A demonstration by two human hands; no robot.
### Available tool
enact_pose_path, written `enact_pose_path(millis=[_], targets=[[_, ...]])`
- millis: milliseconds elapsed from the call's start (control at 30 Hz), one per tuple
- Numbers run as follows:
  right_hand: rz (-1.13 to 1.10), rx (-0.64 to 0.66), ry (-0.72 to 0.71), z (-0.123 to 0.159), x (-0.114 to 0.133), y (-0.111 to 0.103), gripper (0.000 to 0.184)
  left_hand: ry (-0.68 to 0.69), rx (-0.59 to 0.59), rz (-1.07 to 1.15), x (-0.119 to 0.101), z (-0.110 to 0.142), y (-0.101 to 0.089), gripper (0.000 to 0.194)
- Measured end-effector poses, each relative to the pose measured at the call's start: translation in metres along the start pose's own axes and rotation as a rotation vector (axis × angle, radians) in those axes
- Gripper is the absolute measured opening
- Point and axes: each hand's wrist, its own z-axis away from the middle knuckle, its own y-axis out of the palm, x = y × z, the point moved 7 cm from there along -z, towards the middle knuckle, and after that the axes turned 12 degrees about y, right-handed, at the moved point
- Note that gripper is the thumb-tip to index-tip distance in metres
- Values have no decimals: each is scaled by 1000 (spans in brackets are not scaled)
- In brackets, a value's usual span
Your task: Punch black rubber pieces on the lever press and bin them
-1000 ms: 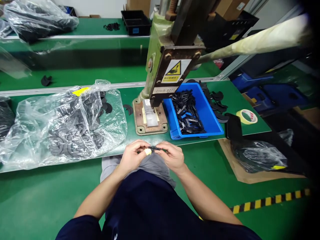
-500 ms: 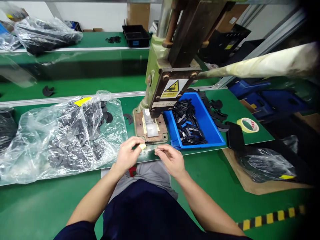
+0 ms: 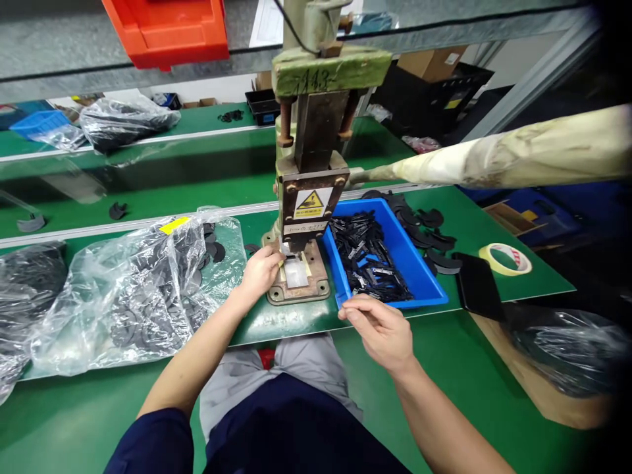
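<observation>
Left hand seems to pinch a small black part at the green metal press; right hand half-curled, contents unclear; slim black pieces, perhaps finished, crowd the blue plastic bin

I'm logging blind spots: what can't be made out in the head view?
Head view:
Left hand: whether it holds anything; its fingers hide that.
Lower label: its small writing; blurred.
Handle: far end; cut off by the right edge.
Blue bin: most of its floor; hidden under black parts.
</observation>
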Motion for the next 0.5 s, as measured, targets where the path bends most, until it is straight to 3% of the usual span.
enact_pose_path(millis=[100, 167, 300, 367, 400, 500], targets=[[-24, -68, -3, -16, 2, -11, 11, 34, 56, -33, -5, -2, 1, 33], [-112, -209, -40, -34, 18, -28, 15, 44, 64, -35, -8, -3, 1, 38], [-433, -491, -345, -70, 97, -69, 36, 21, 47, -14, -9, 0, 1, 44], [-501, -363, -409, -91, 140, -72, 40, 9, 35, 4, -9, 2, 1, 45], [-470, -275, -364, -102, 156, -69, 54, 4, 29, 11, -9, 3, 1, 46], [-386, -143, -425, -104, 185, -65, 63, -4, 13, 26, -8, 4, 1, 46]])
